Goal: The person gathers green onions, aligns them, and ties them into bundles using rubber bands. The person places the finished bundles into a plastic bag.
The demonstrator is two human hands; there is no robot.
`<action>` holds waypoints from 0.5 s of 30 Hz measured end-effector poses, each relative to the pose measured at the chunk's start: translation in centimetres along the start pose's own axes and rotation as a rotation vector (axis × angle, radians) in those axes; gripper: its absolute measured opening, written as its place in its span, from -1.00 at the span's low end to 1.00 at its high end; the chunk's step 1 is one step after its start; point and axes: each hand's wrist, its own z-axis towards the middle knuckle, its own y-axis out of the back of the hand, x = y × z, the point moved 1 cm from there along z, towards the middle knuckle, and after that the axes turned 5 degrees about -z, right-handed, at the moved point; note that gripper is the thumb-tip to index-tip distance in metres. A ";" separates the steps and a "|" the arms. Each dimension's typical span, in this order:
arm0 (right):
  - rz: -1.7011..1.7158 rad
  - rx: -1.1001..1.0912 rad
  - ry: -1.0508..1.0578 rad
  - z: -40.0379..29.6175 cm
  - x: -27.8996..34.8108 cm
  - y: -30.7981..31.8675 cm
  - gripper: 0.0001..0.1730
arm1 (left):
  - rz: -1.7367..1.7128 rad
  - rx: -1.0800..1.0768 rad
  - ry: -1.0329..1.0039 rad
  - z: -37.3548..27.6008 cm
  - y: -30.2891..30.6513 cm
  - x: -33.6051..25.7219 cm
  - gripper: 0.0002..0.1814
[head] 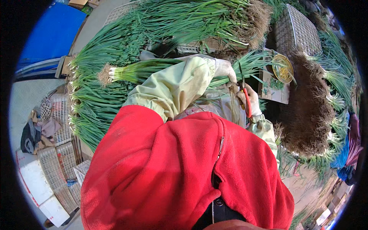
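Note:
My left hand [225, 69], in a pale work glove, grips a bundle of green onions [132, 70] that lies crosswise in front of me. Its white stems and tan roots point left, while the leaf ends [253, 64] fan out to the right past my fingers. A pair of red-handled scissors [247, 102] is held in my gloved right hand [251, 99], just below and right of the left one. The dark blades reach up among the leaves; how far apart they are cannot be made out. My left forearm hides part of the bundle.
Green onions are heaped at left [100, 97] and ahead [187, 20]. At right, a yellow bowl [283, 69] of rubber bands sits by a board [280, 93]. Beyond it runs a long row of rooted onions [307, 115]. Plastic crates [57, 169] stand at lower left.

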 end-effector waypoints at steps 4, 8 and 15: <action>0.011 0.121 0.068 1.5 -1.6 1.1 -0.40 | 0.298 -0.042 0.003 -1.2 -1.4 -2.1 -0.79; -0.016 0.210 0.011 0.3 1.6 2.6 -0.45 | 0.295 -0.088 0.055 -0.3 -1.5 -0.4 -0.78; -0.516 -0.073 0.004 1.8 -3.1 8.2 -0.40 | 0.416 -0.208 0.089 0.3 -2.9 -4.3 -0.70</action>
